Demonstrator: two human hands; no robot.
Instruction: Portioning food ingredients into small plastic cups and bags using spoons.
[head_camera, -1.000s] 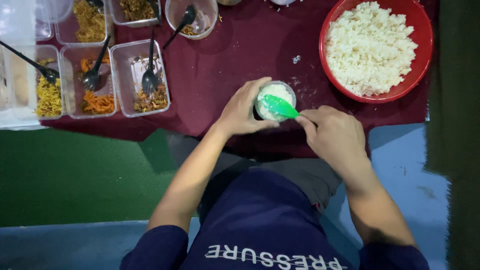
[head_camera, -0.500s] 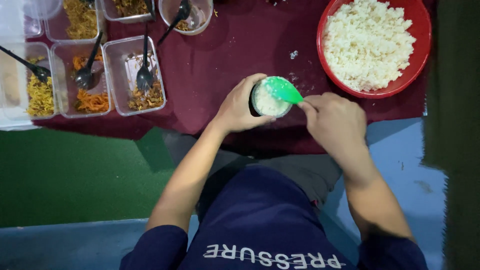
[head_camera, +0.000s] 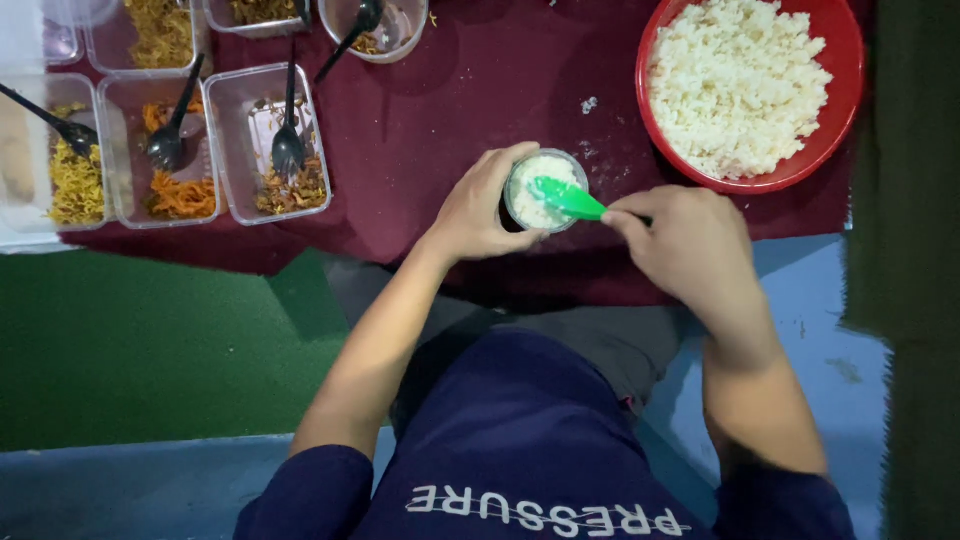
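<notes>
Pressing rice into a cup with a green spoon.

My left hand (head_camera: 480, 212) wraps the small cup (head_camera: 542, 190) near the edge of the maroon counter (head_camera: 450, 110); my right hand (head_camera: 690, 245) grips the spoon (head_camera: 566, 198), its blade on the rice inside. Up right sits a red bowl (head_camera: 845, 60) of rice, and at left are clear tubs (head_camera: 268, 145) with dark spoons.

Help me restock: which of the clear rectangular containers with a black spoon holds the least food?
The rightmost container, nearest the left hand: only a small brown heap lies at its near end, under the spoon. Its two neighbours hold fuller orange and yellow fillings.
</notes>
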